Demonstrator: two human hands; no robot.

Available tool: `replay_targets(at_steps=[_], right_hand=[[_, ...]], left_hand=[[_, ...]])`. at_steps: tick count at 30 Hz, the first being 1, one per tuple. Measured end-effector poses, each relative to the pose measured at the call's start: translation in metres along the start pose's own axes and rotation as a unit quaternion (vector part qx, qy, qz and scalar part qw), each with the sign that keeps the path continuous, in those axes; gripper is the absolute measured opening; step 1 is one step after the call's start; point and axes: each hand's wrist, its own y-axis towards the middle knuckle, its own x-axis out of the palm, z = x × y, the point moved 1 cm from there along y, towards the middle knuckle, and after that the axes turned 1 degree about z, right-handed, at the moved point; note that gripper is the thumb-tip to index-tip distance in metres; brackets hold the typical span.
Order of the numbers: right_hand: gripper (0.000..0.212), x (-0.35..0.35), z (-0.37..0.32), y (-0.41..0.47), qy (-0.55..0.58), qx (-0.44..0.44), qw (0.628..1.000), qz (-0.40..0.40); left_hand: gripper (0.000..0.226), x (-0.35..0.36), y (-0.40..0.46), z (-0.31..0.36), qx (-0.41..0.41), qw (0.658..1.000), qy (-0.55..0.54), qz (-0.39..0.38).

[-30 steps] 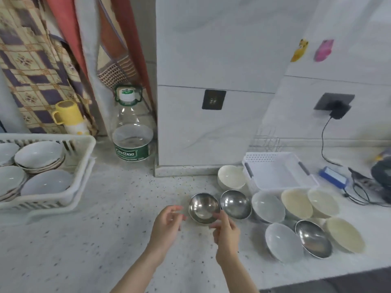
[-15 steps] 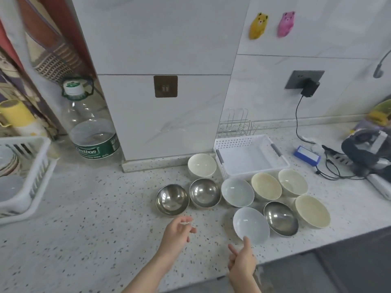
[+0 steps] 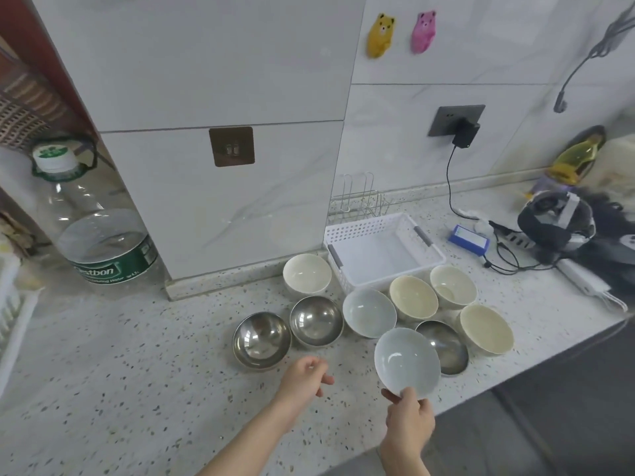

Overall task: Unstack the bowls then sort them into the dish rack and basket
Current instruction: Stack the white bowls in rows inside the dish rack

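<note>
Several bowls stand apart on the speckled counter. My right hand (image 3: 409, 419) pinches the near rim of a pale blue bowl (image 3: 407, 362), tilted up. My left hand (image 3: 304, 376) hovers over the counter, fingers loosely curled, holding nothing. Two steel bowls (image 3: 262, 339) (image 3: 316, 321) sit left of it; a third steel bowl (image 3: 445, 345) lies partly behind the held one. Another blue bowl (image 3: 368, 312), cream bowls (image 3: 413, 300) (image 3: 486, 328) and white bowls (image 3: 306, 273) (image 3: 453, 286) stand around. The white basket (image 3: 385, 250) is behind them. The dish rack (image 3: 12, 317) shows only at the left edge.
A large water bottle (image 3: 99, 235) stands at the back left beside a white pillar. A wire rack (image 3: 360, 197) is behind the basket. A charger cable, blue box (image 3: 469, 239), power strip and headset lie at the right. The counter edge runs close by at the lower right.
The view swung right, away from the dish rack. My right hand moved from the left steel bowl down to the near blue bowl and now pinches its rim, tipping it up.
</note>
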Motion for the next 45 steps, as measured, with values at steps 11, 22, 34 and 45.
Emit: replay_targets(at_steps=[11, 22, 34, 45], right_hand=[[0.01, -0.001, -0.081, 0.049, 0.008, -0.076, 0.995, -0.067], [0.015, 0.006, -0.133, 0.113, -0.072, -0.114, 0.973, -0.186], [0.018, 0.036, -0.158, 0.09, -0.04, -0.129, 0.948, -0.289], [0.016, 0.082, -0.109, -0.013, -0.056, -0.135, 0.915, -0.377]], left_hand=[[0.028, 0.074, 0.056, 0.036, -0.143, 0.974, -0.173, -0.017], [0.021, 0.116, 0.091, 0.042, -0.143, 0.934, -0.306, 0.114], [0.025, 0.06, 0.028, 0.054, -0.073, 0.966, -0.216, 0.119], [0.018, -0.076, -0.033, 0.032, -0.006, 0.933, -0.25, 0.257]])
